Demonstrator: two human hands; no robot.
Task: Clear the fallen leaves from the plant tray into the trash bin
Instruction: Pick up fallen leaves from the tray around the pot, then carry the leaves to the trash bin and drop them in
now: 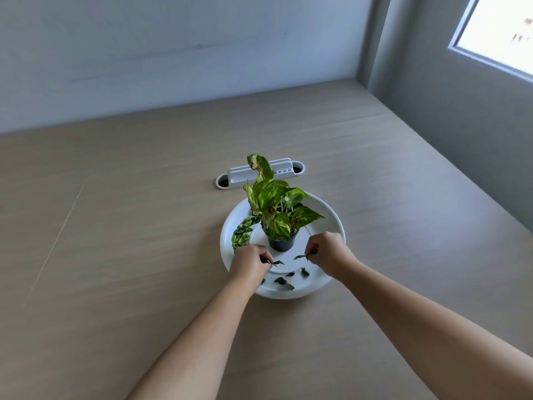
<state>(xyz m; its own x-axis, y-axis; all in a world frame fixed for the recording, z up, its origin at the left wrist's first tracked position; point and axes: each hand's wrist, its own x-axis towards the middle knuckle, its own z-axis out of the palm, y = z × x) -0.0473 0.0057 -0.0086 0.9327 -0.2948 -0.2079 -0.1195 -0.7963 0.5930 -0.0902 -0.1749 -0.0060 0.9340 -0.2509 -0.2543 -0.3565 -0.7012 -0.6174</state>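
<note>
Both your hands are over the near part of the tray [331, 217], just in front of the pot [281, 243]. Your left hand [250, 262] is pinched closed on a small dark leaf [277, 262] that sticks out to the right of its fingertips, toward the pot's base. Your right hand [327, 254] is pinched closed on another leaf [300, 257], which points left from its fingertips. The two held leaves lie nearly tip to tip, long axes running side to side, in front of the pot.

Loose leaves [284, 282] lie in the tray's trough nearer you than the pot, below and between your two hands; one sits under your right hand's leaf, the longest closer to your left wrist. Both hands are about equally near this cluster. A thicker heap of pale green leaves [240, 233] curves along the tray's left side, left of the pot; your left hand is much nearer to it.

No bin shows anywhere, so I cannot tell which way from the pot you must carry the leaves. With both grips full, the next move looks like a carry-off, not another pick.
</note>
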